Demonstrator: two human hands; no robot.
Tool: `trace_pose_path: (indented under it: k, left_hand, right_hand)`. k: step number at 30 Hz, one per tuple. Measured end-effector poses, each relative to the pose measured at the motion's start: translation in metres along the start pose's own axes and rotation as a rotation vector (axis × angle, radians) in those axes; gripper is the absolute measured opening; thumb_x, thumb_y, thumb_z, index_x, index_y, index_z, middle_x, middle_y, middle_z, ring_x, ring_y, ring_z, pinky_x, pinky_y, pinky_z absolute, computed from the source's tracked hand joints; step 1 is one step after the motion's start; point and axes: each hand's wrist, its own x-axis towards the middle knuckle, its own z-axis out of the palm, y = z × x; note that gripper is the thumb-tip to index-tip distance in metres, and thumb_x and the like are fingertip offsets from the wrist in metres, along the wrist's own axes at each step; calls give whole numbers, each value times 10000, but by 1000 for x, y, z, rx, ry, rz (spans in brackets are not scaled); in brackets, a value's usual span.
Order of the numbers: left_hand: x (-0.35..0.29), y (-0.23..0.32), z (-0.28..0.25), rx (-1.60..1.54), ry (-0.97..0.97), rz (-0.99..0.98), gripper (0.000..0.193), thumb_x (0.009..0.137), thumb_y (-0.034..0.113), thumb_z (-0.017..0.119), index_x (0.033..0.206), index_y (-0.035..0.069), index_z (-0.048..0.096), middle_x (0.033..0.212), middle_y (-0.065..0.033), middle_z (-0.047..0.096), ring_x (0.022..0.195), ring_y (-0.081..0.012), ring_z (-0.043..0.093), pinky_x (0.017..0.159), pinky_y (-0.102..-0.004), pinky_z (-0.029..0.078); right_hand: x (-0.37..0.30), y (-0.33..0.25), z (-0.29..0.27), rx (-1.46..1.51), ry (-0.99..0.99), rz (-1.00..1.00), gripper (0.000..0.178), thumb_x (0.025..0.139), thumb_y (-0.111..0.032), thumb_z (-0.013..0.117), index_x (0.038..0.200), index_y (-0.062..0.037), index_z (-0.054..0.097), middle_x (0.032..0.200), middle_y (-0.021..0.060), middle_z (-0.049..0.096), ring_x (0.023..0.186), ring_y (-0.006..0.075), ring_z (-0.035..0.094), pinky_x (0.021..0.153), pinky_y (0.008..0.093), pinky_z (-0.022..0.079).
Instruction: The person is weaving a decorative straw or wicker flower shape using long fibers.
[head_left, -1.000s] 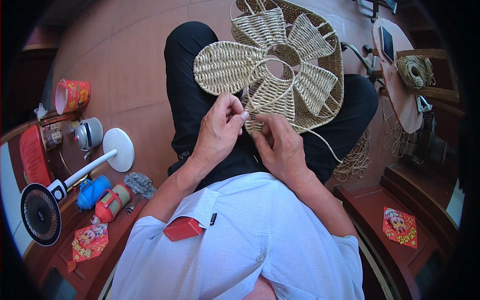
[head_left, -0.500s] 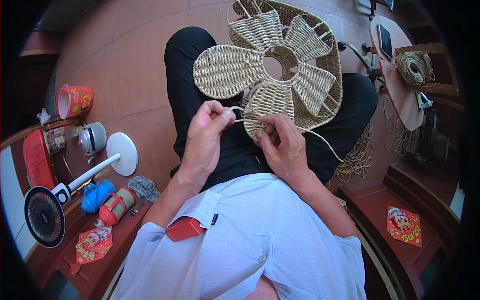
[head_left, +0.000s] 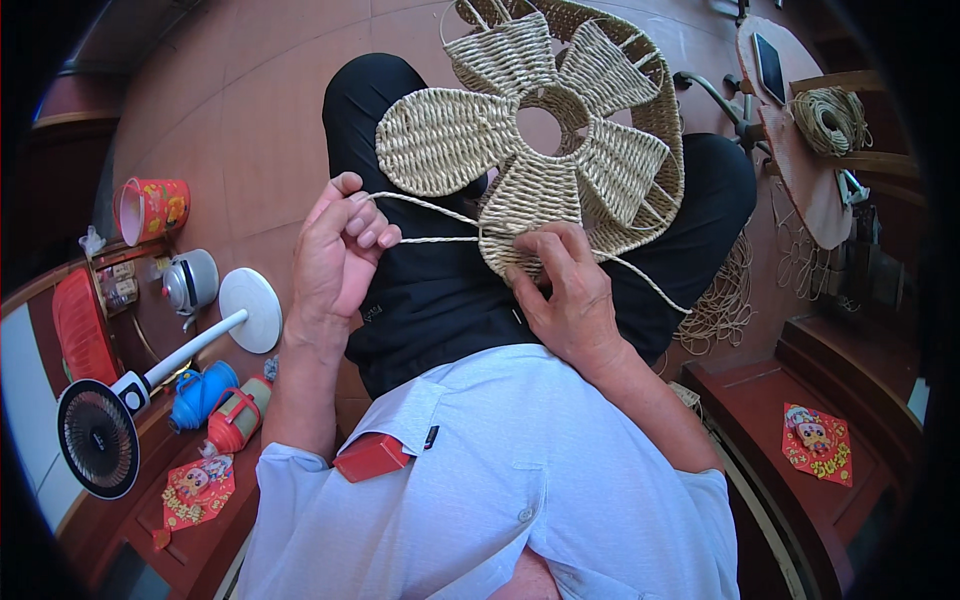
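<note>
A flower-shaped woven straw piece [head_left: 445, 140] with a round hole at its centre lies across my lap. Behind it a curved woven rim shows, and bare frame rods span some gaps. My left hand [head_left: 340, 245] is closed on a loop of twisted straw cord [head_left: 430, 207]; two strands stretch from it to the near petal [head_left: 532, 200]. At that petal's lower end, my right hand [head_left: 570, 295] pinches the weave between thumb and fingers. A loose cord tail [head_left: 648, 280] runs out to the right from beneath this hand.
Coiled cord [head_left: 722, 305] lies on the floor to the right, and another coil [head_left: 832, 120] hangs by a wooden frame. On the left stand a fan [head_left: 98, 438], flasks [head_left: 203, 395], a kettle [head_left: 190, 283] and a red bucket [head_left: 152, 210]. A phone [head_left: 768, 68] rests on a board.
My left hand has moved left, away from the near petal, drawing the cord out into a long two-strand loop. The right hand stays at the petal's lower end.
</note>
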Motion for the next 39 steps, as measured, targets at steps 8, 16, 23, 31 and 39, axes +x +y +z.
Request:
trace_pose_path:
  k: [8,16,23,31,39]
  left_hand:
    - [-10,18,3,38,40,33,187,1107,76,585,1294,67,582,811,30,419,696,-103,435,731,-323,441]
    - [-47,145,-41,95,65,280,163,1122,79,618,1283,63,604,827,41,420,693,-74,378,656,-270,366]
    - [-70,408,-192,166,419,503,323,1169,110,559,865,88,450,727,1,344,637,-131,345,553,-292,337]
    - [-38,276,-70,1781,670,1031,313,1139,294,666,1305,36,729,1195,-70,751,1108,-161,710,989,-331,564]
    - [-19,-53,26,1524,-327,949,381,893,-65,793,1253,58,769,1033,-120,706,908,-286,712,800,-378,602]
  right_hand:
    - [2,-5,5,-71,58,-125,287,913,-81,813,1170,-64,686,1112,117,642,967,309,732,796,450,610]
    - [38,-11,34,-187,19,-373,216,955,-222,813,1060,-74,695,951,82,601,858,258,700,706,389,564]
    - [29,-11,31,-107,192,-261,153,980,-181,803,968,-91,680,872,76,612,687,288,698,619,413,560]
    - [30,-3,19,2,251,-68,165,986,-141,807,949,-51,674,883,116,666,727,346,699,640,456,549]
    - [29,4,13,49,208,0,180,984,-107,802,941,-17,652,877,131,653,725,330,671,649,450,531]
